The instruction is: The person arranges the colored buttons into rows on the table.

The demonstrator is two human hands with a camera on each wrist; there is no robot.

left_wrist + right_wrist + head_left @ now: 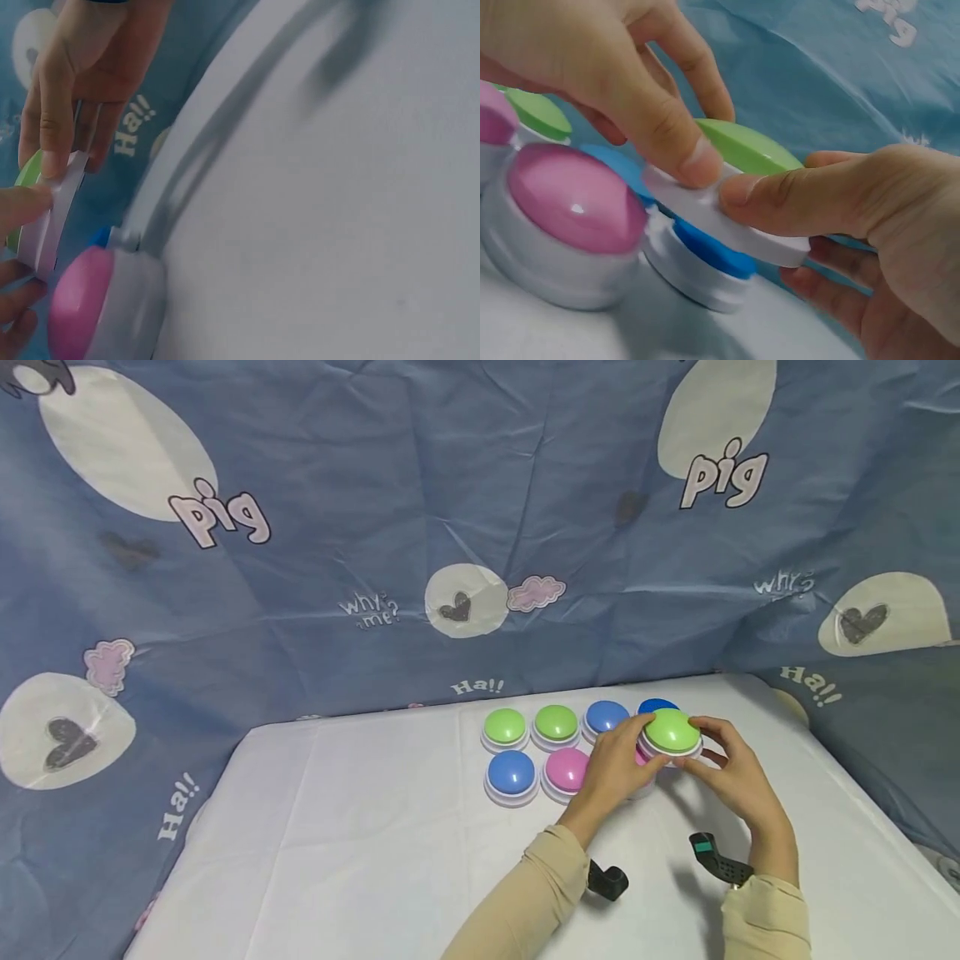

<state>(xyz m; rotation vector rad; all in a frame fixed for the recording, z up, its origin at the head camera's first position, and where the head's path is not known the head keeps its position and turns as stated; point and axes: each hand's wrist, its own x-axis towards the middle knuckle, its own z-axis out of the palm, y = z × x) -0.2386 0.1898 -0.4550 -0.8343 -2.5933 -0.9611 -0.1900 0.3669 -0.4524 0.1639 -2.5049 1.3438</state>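
A round push button with a green dome and white base [672, 732] is held in the air between both hands, tilted in the right wrist view. My left hand [617, 762] grips its left side, thumb on the white base. From the opposite side my right hand [738, 774] pinches it, the right thumb [780, 199] on the base close beside the left thumb. Right behind and below stands a button with a dark blue dome [716, 251]. A pink-domed button [577, 199] is near the left hand; another pink dome is partly hidden by that hand in the head view.
Further left stand two green-domed buttons [505, 727], a blue one [606, 717] at the back, and a blue one [512, 773] beside a pink one [566, 770] in front. White cloth covers the table [360, 835]. A blue printed curtain [360, 527] hangs behind.
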